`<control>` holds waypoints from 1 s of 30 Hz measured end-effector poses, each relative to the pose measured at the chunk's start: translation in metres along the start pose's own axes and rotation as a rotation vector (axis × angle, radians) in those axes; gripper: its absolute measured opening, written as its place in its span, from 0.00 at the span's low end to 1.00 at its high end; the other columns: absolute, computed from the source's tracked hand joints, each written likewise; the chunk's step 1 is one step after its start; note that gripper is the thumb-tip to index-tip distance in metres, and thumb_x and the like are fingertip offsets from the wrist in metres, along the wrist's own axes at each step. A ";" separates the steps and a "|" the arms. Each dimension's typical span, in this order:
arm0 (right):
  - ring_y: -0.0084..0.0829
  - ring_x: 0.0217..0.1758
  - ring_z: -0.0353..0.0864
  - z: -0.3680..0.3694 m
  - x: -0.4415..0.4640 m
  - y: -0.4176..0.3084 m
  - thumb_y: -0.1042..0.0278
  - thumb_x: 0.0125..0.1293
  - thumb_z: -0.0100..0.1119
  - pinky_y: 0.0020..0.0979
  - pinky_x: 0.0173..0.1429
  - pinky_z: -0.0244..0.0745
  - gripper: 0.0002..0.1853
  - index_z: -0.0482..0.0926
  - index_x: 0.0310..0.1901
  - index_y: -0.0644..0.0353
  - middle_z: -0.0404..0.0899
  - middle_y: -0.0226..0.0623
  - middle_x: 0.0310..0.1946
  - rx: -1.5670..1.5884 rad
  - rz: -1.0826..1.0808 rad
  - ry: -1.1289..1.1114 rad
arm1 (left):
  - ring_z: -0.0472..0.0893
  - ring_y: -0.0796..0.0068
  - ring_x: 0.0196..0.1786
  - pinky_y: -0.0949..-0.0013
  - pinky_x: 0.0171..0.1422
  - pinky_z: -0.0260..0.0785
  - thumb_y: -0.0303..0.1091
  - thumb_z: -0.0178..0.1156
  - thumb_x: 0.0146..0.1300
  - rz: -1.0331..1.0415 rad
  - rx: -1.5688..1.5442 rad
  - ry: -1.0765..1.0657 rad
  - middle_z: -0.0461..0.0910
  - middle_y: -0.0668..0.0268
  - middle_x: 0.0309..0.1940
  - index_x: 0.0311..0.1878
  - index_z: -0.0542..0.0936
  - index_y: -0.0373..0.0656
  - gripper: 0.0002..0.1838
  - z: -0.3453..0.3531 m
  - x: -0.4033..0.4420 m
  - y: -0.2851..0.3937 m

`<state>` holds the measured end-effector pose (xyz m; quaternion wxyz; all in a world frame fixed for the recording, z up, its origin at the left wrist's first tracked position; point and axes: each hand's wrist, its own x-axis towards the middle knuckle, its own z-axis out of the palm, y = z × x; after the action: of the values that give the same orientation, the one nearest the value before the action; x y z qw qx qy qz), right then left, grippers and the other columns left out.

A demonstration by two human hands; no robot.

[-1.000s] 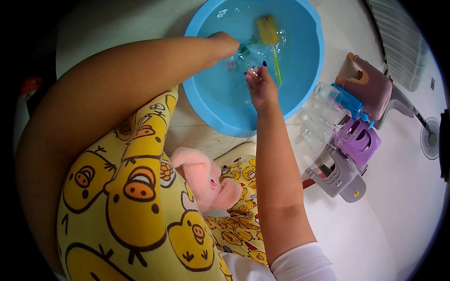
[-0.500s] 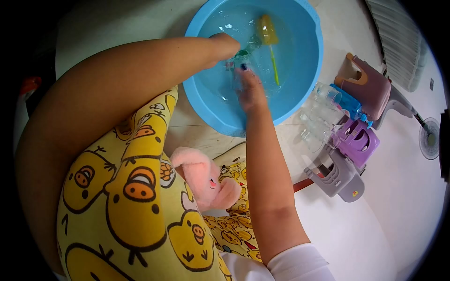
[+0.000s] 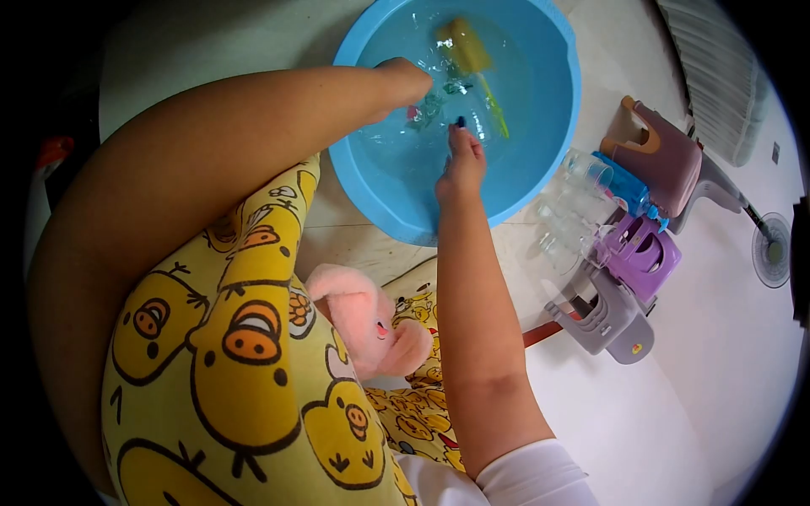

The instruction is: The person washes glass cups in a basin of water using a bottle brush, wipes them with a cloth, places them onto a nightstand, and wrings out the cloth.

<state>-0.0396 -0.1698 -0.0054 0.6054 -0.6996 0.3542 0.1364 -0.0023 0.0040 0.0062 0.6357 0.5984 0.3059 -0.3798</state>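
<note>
A round blue basin holds water. My left hand bends down over its left side, its fingers hidden from view. Near it in the water lie green and pink shapes, blurred by ripples. My right hand is at the water in the middle of the basin, fingers curled together and the dark-nailed thumb pointing up. A faint clear outline shows just beyond its fingertips, too indistinct to name. A yellow sponge brush with a green handle floats beyond my right hand.
Several clear glasses stand right of the basin, beside a blue bottle. Behind them are a mauve stool, a purple stool and a grey stool. A pink plush lies below the basin, near yellow printed fabric.
My right hand dipped left, then came back slightly right, and its spread fingers have curled. The brush has drifted left and tilted. My left hand looks unmoved.
</note>
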 end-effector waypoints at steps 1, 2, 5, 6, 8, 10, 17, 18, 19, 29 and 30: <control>0.24 0.43 0.71 0.003 -0.001 -0.005 0.68 0.56 0.60 0.26 0.51 0.62 0.12 0.72 0.40 0.60 0.75 0.29 0.36 0.068 0.015 0.040 | 0.66 0.74 0.31 0.68 0.36 0.60 0.38 0.54 0.52 0.007 0.002 0.007 0.68 0.68 0.27 0.37 0.75 0.43 0.11 0.001 0.003 -0.002; 0.23 0.42 0.71 0.006 -0.003 -0.008 0.68 0.57 0.59 0.25 0.51 0.62 0.10 0.72 0.39 0.60 0.76 0.29 0.36 0.136 0.031 0.079 | 0.66 0.75 0.31 0.69 0.36 0.60 0.38 0.53 0.52 0.013 0.005 0.015 0.68 0.68 0.26 0.37 0.75 0.44 0.11 0.002 0.006 -0.004; 0.23 0.41 0.73 -0.004 0.008 0.009 0.63 0.60 0.56 0.22 0.49 0.64 0.09 0.72 0.36 0.59 0.76 0.31 0.37 -0.004 -0.143 -0.110 | 0.66 0.76 0.30 0.69 0.36 0.60 0.38 0.54 0.52 0.009 0.023 0.036 0.68 0.69 0.25 0.36 0.75 0.44 0.11 0.003 0.012 -0.007; 0.23 0.41 0.73 -0.002 0.006 0.004 0.63 0.60 0.56 0.22 0.49 0.64 0.09 0.72 0.36 0.59 0.76 0.31 0.37 -0.005 -0.144 -0.109 | 0.66 0.76 0.30 0.69 0.36 0.60 0.38 0.54 0.52 0.010 0.022 0.035 0.68 0.69 0.25 0.36 0.75 0.44 0.11 0.002 0.008 -0.005; 0.24 0.37 0.75 -0.001 0.002 -0.007 0.59 0.62 0.52 0.23 0.45 0.65 0.11 0.73 0.34 0.58 0.77 0.33 0.32 0.137 -0.008 -0.091 | 0.66 0.76 0.30 0.68 0.36 0.60 0.38 0.54 0.52 0.034 -0.023 -0.017 0.68 0.69 0.24 0.36 0.75 0.44 0.10 -0.001 0.001 -0.003; 0.24 0.37 0.75 -0.011 0.008 -0.010 0.59 0.62 0.53 0.23 0.45 0.65 0.11 0.73 0.35 0.59 0.77 0.33 0.33 0.214 0.088 -0.096 | 0.66 0.76 0.30 0.68 0.36 0.60 0.38 0.54 0.52 0.028 -0.012 -0.015 0.69 0.69 0.25 0.36 0.75 0.44 0.10 -0.001 0.005 -0.004; 0.26 0.38 0.76 -0.009 0.001 -0.012 0.57 0.61 0.54 0.28 0.46 0.67 0.12 0.71 0.37 0.56 0.78 0.33 0.33 0.168 0.208 -0.193 | 0.67 0.74 0.34 0.67 0.38 0.61 0.38 0.54 0.52 0.024 0.015 -0.028 0.70 0.67 0.30 0.38 0.75 0.43 0.12 -0.001 0.002 -0.002; 0.26 0.38 0.76 -0.008 0.000 -0.011 0.57 0.61 0.54 0.28 0.46 0.67 0.12 0.71 0.37 0.56 0.78 0.33 0.33 0.169 0.207 -0.192 | 0.67 0.74 0.34 0.67 0.38 0.61 0.38 0.54 0.52 0.025 0.016 -0.029 0.70 0.67 0.30 0.38 0.75 0.43 0.12 -0.001 0.003 -0.003; 0.26 0.38 0.76 -0.007 -0.001 -0.010 0.56 0.61 0.54 0.28 0.46 0.66 0.12 0.70 0.38 0.56 0.78 0.32 0.33 0.158 0.204 -0.263 | 0.67 0.73 0.34 0.67 0.39 0.61 0.39 0.54 0.52 0.020 0.020 -0.032 0.70 0.67 0.30 0.38 0.75 0.43 0.13 -0.001 0.004 -0.004; 0.24 0.19 0.71 -0.012 0.009 -0.015 0.49 0.63 0.48 0.26 0.24 0.61 0.16 0.66 0.27 0.52 0.72 0.30 0.18 -0.033 0.387 -0.191 | 0.68 0.69 0.40 0.64 0.45 0.62 0.40 0.54 0.53 0.068 0.025 -0.092 0.71 0.64 0.36 0.42 0.74 0.42 0.16 -0.003 0.004 -0.005; 0.24 0.19 0.71 -0.012 0.006 -0.016 0.49 0.63 0.48 0.26 0.24 0.61 0.16 0.66 0.27 0.52 0.72 0.30 0.18 -0.037 0.385 -0.191 | 0.68 0.69 0.40 0.64 0.45 0.62 0.40 0.54 0.53 0.069 0.021 -0.092 0.71 0.64 0.36 0.42 0.74 0.42 0.16 -0.003 -0.001 -0.002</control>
<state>-0.0275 -0.1830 0.0055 0.5859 -0.6140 0.4198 0.3218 -0.0043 0.0075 0.0051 0.6556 0.5969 0.2515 -0.3881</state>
